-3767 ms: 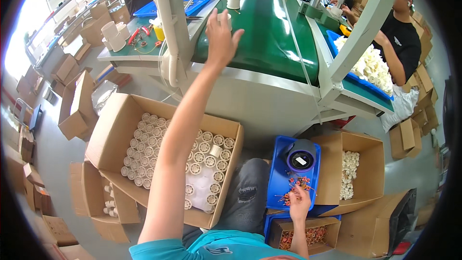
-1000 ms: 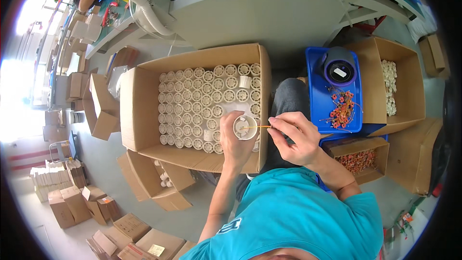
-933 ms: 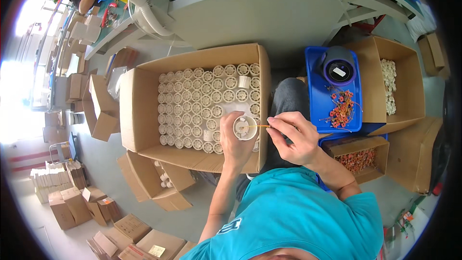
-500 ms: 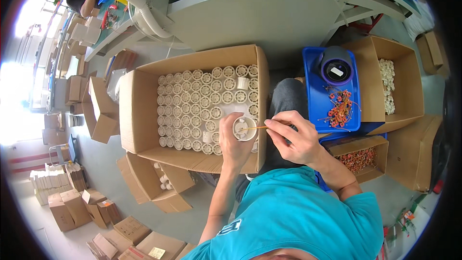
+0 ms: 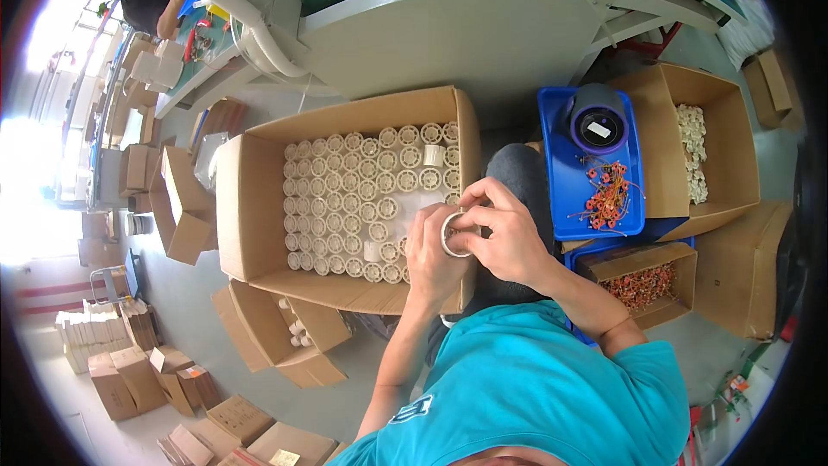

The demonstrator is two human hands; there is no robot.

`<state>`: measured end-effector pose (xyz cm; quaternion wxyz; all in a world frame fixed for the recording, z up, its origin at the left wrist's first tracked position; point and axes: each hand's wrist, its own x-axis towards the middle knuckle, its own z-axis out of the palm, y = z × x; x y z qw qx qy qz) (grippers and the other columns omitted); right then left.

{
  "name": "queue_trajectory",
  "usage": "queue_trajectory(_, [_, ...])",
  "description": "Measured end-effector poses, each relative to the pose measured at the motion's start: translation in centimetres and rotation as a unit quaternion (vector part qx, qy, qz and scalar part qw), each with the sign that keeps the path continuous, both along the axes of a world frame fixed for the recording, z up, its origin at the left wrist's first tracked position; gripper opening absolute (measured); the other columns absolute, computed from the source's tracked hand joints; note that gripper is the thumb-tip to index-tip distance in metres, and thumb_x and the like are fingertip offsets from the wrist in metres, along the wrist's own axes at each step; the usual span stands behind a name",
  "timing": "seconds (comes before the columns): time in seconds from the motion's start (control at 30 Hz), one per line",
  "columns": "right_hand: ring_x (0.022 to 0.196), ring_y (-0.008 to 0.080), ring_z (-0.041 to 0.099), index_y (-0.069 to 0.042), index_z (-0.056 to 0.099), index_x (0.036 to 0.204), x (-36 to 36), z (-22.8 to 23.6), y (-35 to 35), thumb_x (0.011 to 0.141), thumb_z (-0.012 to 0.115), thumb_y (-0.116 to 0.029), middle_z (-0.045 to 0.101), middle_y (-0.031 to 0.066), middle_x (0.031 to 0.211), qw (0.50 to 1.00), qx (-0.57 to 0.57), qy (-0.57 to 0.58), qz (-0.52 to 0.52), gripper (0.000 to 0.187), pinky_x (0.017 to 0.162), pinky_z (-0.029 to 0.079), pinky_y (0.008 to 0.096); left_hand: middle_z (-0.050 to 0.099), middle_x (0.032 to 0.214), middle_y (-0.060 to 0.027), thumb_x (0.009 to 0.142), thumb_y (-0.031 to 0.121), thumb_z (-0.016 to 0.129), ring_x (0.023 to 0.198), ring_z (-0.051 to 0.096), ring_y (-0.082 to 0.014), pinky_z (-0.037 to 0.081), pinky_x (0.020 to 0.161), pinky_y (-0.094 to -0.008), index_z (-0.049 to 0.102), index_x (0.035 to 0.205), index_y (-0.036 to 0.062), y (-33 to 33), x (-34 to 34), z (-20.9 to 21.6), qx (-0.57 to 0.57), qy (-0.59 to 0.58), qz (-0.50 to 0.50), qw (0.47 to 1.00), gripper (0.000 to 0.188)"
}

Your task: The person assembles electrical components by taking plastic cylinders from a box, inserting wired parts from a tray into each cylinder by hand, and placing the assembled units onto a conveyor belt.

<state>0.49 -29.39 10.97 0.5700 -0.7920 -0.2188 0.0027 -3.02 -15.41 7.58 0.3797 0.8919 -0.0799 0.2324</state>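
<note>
My left hand (image 5: 426, 255) is wrapped around a white plastic cup-shaped housing (image 5: 445, 240), its round mouth turned up. Thumb and fingers of my right hand (image 5: 507, 240) are bent together at that mouth, the tips reaching inside. Whatever the right fingertips pinch is hidden by the hand. Both hands are over the near right corner of a large cardboard box (image 5: 355, 112). Inside the box stand rows of similar white round housings (image 5: 336, 181), several of a plainer, blank-sided look among them.
To my right, a blue tray (image 5: 565, 181) holds a dark round device with a purple rim (image 5: 599, 125) and a heap of red-orange wired parts (image 5: 608, 194). Beyond are a carton of white pieces (image 5: 692, 151) and a carton of small red parts (image 5: 642, 289). A grey machine (image 5: 448, 43) stands ahead.
My right hand has moved left and in to the cup's mouth; the thin orange wire it held no longer shows. The left hand and cup have shifted slightly right.
</note>
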Motion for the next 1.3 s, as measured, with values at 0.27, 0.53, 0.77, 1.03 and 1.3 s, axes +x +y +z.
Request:
queue_trajectory(0.27, [0.090,0.0250,0.062,-0.002,0.074,0.089,0.1,1.0,-1.0,0.072,0.076,-0.007,0.060,0.0101,0.101,0.981,0.022,0.187,0.046,0.017,0.078,0.051,0.0356,0.063,0.097,-0.0122,0.067,-0.001,0.077,0.085,0.064,-0.0316,0.051,0.070,-0.0391,0.055,0.108,0.0049,-0.6,0.2,0.7,-0.053,0.014,-0.022,0.998,0.047])
queue_trajectory(0.53, [0.089,0.0245,0.063,-0.008,0.076,0.088,-0.5,0.9,-1.2,0.073,0.075,-0.008,0.062,0.0054,0.097,0.995,-0.074,0.069,0.006,0.015,0.076,0.052,0.0370,0.063,0.096,-0.0126,0.066,0.001,0.077,0.083,0.063,-0.0323,0.051,0.069,-0.0395,0.055,0.107,0.0060,-0.1,-0.1,0.4,-0.037,0.054,-0.061,0.996,0.047])
queue_trajectory(0.77, [0.085,0.0234,0.065,-0.007,0.075,0.083,-0.9,-0.3,-0.9,0.072,0.075,-0.005,0.062,0.0052,0.096,0.998,-0.020,0.066,-0.011,0.012,0.074,0.053,0.0360,0.062,0.097,-0.0131,0.068,0.002,0.077,0.082,0.063,-0.0331,0.051,0.065,-0.0407,0.054,0.109,0.0064,-0.1,0.0,0.2,0.009,0.044,-0.061,0.997,0.048])
queue_trajectory(1.03, [0.084,0.0205,0.066,0.001,0.073,0.082,-1.3,-1.6,-0.9,0.069,0.075,0.006,0.062,0.0089,0.098,0.990,0.101,0.093,-0.020,0.014,0.074,0.053,0.0317,0.060,0.100,-0.0143,0.066,0.001,0.075,0.083,0.064,-0.0333,0.053,0.067,-0.0412,0.054,0.111,0.0034,0.3,0.2,1.0,0.061,0.030,-0.094,0.993,0.050])
queue_trajectory(1.3, [0.088,0.0198,0.065,0.002,0.073,0.081,0.4,-1.0,-1.4,0.070,0.075,0.006,0.061,0.0086,0.101,0.987,0.104,0.122,0.013,0.012,0.077,0.052,0.0306,0.061,0.096,-0.0158,0.067,0.000,0.075,0.081,0.064,-0.0342,0.052,0.064,-0.0404,0.054,0.110,0.0032,0.5,1.7,1.9,0.076,0.021,-0.137,0.987,0.048])
